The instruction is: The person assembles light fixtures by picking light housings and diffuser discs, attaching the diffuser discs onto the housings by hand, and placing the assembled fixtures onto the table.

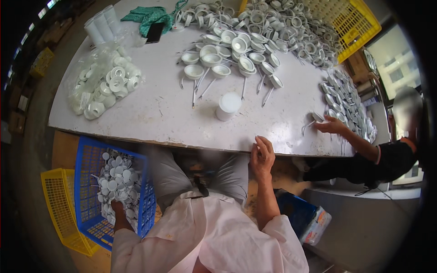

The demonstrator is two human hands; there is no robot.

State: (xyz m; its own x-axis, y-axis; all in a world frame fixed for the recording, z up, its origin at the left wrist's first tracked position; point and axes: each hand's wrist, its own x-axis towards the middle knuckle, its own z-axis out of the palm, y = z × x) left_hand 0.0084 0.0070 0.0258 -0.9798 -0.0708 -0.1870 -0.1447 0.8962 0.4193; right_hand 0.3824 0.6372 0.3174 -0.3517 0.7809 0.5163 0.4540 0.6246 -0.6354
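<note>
My left hand (117, 207) reaches into a blue plastic basket (146, 195) at lower left, among a heap of small white round parts with wires (118, 175). Its fingers are hidden in the heap. At the table's front edge, my right hand (262, 157) rests with loosely bent fingers and nothing in it. Ahead of it on the white table (173, 118) stands a stack of round white discs (228, 106). Beyond the stack lie several white cup-shaped lamp housings (221, 70) with wires trailing toward me.
A clear bag of white rings (109, 86), white tubes (101, 25), a green cloth (148, 19) and a dark phone (154, 32) sit at left. Ring-shaped parts (291, 27) spill from a yellow crate (353, 34). At right, a co-worker's hand (331, 125) touches another housing beside more piled housings.
</note>
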